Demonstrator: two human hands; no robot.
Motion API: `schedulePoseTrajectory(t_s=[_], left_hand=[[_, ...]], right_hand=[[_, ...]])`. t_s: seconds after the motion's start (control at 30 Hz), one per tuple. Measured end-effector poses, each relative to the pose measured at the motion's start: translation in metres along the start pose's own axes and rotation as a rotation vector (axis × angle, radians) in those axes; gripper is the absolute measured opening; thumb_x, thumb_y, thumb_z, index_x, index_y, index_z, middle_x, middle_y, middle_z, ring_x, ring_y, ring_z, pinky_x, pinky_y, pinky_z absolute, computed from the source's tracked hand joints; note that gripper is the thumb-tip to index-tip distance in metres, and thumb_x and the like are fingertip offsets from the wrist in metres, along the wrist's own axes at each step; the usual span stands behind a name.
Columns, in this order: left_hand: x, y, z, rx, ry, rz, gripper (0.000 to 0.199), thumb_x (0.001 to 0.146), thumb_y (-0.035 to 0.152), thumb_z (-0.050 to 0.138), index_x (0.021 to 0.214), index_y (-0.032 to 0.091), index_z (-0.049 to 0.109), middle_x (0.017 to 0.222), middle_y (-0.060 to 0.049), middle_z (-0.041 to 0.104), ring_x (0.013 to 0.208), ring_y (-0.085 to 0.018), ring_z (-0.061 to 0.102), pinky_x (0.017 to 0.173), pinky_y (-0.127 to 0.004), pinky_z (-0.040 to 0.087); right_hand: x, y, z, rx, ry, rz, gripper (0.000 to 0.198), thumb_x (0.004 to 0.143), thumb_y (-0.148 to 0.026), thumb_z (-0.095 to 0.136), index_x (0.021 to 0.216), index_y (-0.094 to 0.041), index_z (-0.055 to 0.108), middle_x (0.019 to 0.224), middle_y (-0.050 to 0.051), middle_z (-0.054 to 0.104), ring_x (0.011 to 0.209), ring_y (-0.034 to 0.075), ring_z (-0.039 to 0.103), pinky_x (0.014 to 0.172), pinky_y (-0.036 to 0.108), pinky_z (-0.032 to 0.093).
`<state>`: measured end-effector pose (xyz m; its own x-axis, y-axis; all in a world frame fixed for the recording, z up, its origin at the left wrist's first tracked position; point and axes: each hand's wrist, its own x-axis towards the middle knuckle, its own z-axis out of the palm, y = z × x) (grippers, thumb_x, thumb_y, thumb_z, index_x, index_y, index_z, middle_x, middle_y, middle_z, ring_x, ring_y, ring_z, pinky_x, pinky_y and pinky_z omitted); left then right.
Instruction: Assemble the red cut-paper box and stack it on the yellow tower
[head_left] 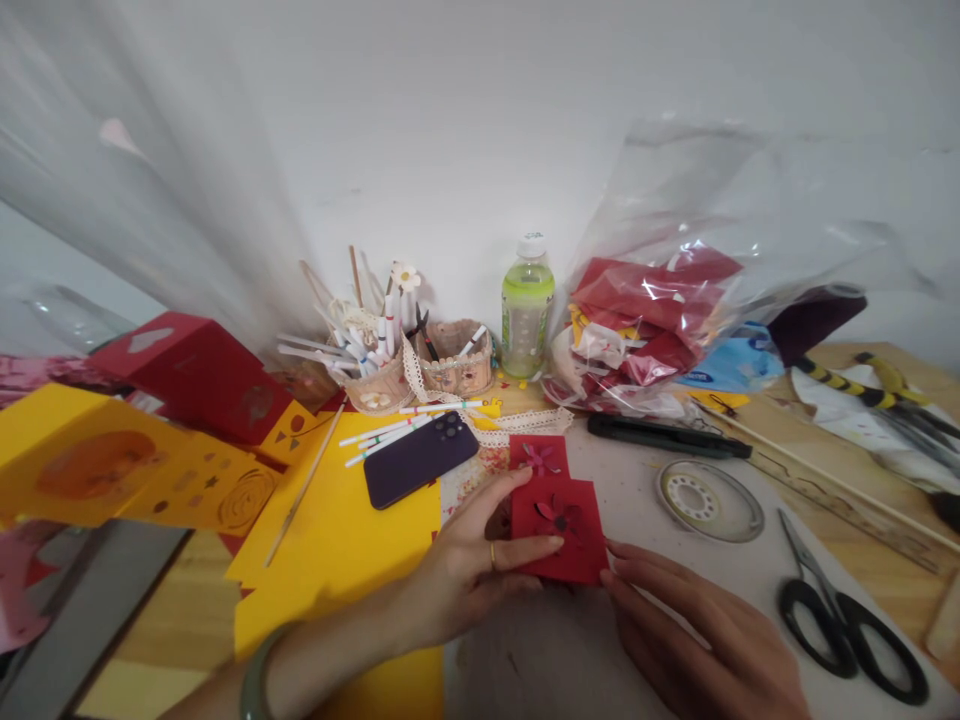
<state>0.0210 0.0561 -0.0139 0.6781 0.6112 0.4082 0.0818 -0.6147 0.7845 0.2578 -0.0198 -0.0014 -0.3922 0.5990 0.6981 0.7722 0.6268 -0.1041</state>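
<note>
A square red paper card (581, 555) with a dark red paper flower (561, 520) on it is gripped at its left side by my left hand (480, 560). The left index finger lies along its surface and the thumb reaches up toward a second red card (551, 448), which bears a pink flower and sits partly behind the first. My right hand (690, 620) pinches the lower right corner of the front card between its fingertips. Its other fingers are curled below.
Scissors (840, 620), a tape roll (709, 500) and a black cutter (667, 435) lie right. A phone (420, 460) rests left on yellow paper (337, 560). Behind stand a bottle (527, 310), pen baskets (457, 375) and a clear plastic bag (637, 330) of red scraps.
</note>
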Motion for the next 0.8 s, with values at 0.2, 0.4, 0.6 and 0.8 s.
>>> schedulePoseTrajectory(t_s=[0.2, 0.4, 0.6, 0.8], left_hand=[[0.005, 0.006, -0.002, -0.176, 0.021, -0.049, 0.038, 0.088, 0.026, 0.055, 0.123, 0.041, 0.056, 0.152, -0.002, 0.028, 0.132, -0.026, 0.041, 0.106, -0.050, 0.037], [0.004, 0.008, 0.002, -0.155, 0.063, -0.059, 0.039, 0.089, 0.024, 0.055, 0.125, 0.038, 0.056, 0.151, -0.005, 0.031, 0.129, -0.024, 0.045, 0.105, -0.047, 0.040], [0.003, 0.008, 0.000, 0.109, 0.079, -0.072, 0.065, 0.087, 0.034, 0.058, 0.144, 0.033, 0.027, 0.148, -0.009, 0.037, 0.137, -0.025, 0.035, 0.109, -0.050, 0.034], [0.004, 0.008, -0.002, 0.378, 0.084, 0.049, 0.056, 0.090, 0.032, 0.050, 0.142, 0.024, 0.033, 0.146, -0.012, 0.041, 0.141, -0.028, 0.025, 0.110, -0.056, 0.026]], right_hand=[[0.011, -0.001, -0.003, 0.051, 0.030, 0.076, 0.020, 0.082, -0.010, 0.053, 0.094, -0.021, 0.065, 0.087, 0.005, 0.073, 0.081, 0.017, 0.071, 0.067, 0.024, 0.058], [0.023, -0.002, 0.002, 0.064, 0.032, 0.256, 0.036, 0.085, -0.018, 0.052, 0.121, -0.020, 0.055, 0.110, 0.011, 0.068, 0.099, 0.021, 0.067, 0.081, 0.031, 0.057], [0.022, 0.002, 0.011, 0.055, -0.047, 0.238, 0.037, 0.086, -0.022, 0.052, 0.123, -0.017, 0.053, 0.120, 0.013, 0.063, 0.111, 0.023, 0.060, 0.089, 0.037, 0.054], [0.019, 0.005, 0.009, 0.004, -0.078, 0.194, 0.037, 0.084, -0.023, 0.054, 0.121, -0.019, 0.056, 0.118, 0.010, 0.066, 0.113, 0.026, 0.059, 0.093, 0.046, 0.049]])
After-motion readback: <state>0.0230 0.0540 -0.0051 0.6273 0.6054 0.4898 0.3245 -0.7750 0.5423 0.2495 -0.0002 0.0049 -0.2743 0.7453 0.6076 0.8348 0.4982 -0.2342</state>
